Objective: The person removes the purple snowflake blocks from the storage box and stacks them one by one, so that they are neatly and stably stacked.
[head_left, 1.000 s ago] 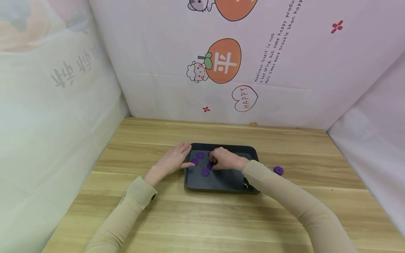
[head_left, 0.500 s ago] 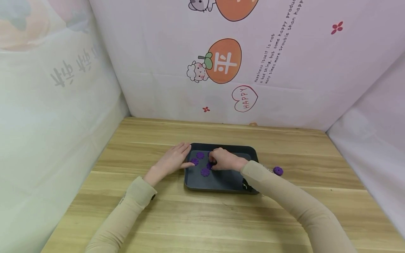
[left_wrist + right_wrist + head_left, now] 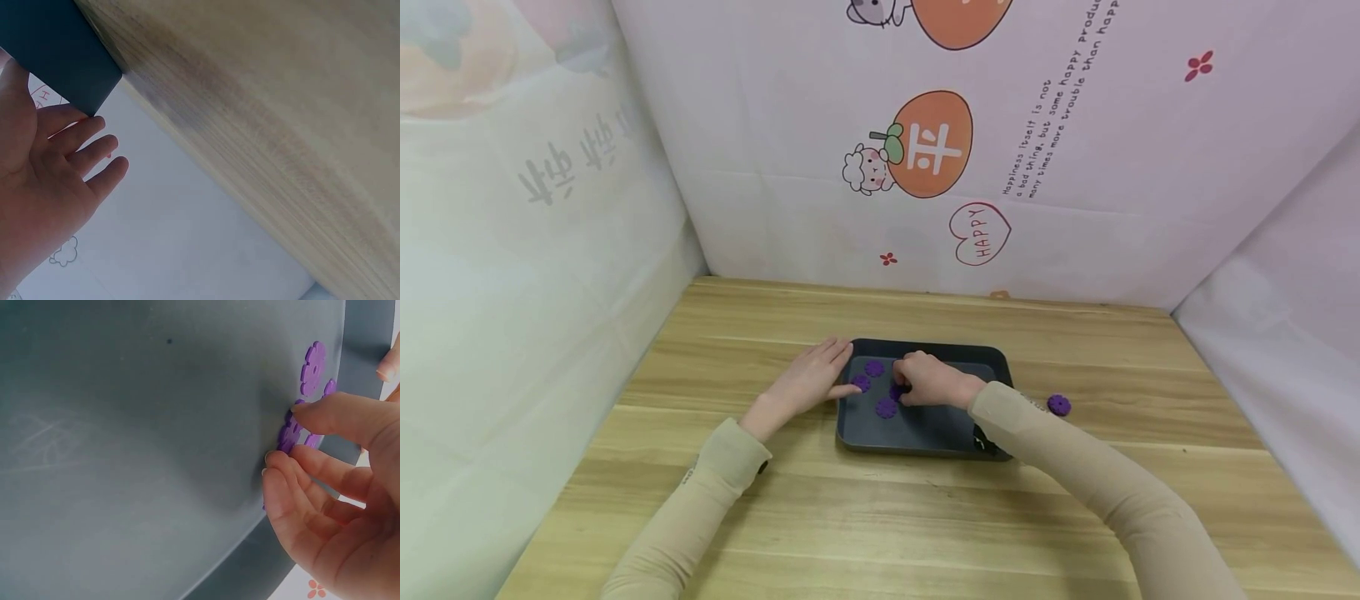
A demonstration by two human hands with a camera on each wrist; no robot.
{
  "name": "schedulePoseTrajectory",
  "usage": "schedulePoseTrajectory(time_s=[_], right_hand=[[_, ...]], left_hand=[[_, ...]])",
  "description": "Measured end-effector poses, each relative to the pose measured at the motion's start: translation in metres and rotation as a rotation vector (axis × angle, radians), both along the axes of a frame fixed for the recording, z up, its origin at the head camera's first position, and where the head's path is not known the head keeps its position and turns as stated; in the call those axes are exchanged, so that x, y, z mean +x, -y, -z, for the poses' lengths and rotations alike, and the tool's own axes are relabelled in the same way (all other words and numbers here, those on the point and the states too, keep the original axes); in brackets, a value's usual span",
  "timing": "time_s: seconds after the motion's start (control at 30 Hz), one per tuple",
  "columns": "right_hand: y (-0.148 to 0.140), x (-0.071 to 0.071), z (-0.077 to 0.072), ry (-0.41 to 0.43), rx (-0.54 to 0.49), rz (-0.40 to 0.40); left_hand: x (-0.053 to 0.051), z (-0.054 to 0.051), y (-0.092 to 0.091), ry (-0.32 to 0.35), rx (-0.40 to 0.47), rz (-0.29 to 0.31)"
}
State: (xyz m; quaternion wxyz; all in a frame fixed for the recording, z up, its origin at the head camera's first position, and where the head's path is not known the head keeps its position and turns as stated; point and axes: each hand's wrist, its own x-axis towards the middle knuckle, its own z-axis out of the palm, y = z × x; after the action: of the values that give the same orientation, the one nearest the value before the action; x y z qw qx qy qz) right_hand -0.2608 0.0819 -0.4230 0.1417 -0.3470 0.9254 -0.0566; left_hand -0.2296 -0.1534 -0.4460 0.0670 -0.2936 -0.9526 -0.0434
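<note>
- Right hand (image 3: 934,380) pinches a purple, notched, plastic-looking disc (image 3: 289,434) inside a dark, rectangular, metal-looking tray (image 3: 917,433)
- Left hand (image 3: 808,380), fingers extended, braces at the tray's left rim
- Light, even fingertip pressure should prevent the disc skidding

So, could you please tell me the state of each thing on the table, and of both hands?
Tray: upright, open at the top.
Three purple discs: lying flat in the tray, not gripped.
Pinched disc: inside the tray; whether lifted, cannot tell.
Outer disc: lying to the tray's right; single or stacked, unclear.
Left hand: fingers extended, at the tray's left edge.
Right hand: pinching one disc.
</note>
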Motion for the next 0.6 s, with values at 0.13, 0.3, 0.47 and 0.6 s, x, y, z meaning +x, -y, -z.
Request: schedulePoseTrajectory(time_s=[0.13,0.3,0.47,0.6], right_hand=[[-0.0003,-0.0007,0.0007,0.008,-0.010,0.009],[0.0001,-0.0012,0.0025,0.023,-0.025,0.020],[0.0001,-0.0024,0.0043,0.020,-0.038,0.025],[-0.0008,-0.0028,0.0046,0.027,-0.052,0.028]], left_hand=[[-0.0006,0.0012,0.0004,-0.005,-0.001,0.002],[-0.0001,0.0018,0.0008,-0.009,-0.006,0.003],[0.0012,-0.0015,-0.0001,0.007,0.004,-0.002],[0.0023,-0.0029,-0.0004,0.001,0.008,0.001]])
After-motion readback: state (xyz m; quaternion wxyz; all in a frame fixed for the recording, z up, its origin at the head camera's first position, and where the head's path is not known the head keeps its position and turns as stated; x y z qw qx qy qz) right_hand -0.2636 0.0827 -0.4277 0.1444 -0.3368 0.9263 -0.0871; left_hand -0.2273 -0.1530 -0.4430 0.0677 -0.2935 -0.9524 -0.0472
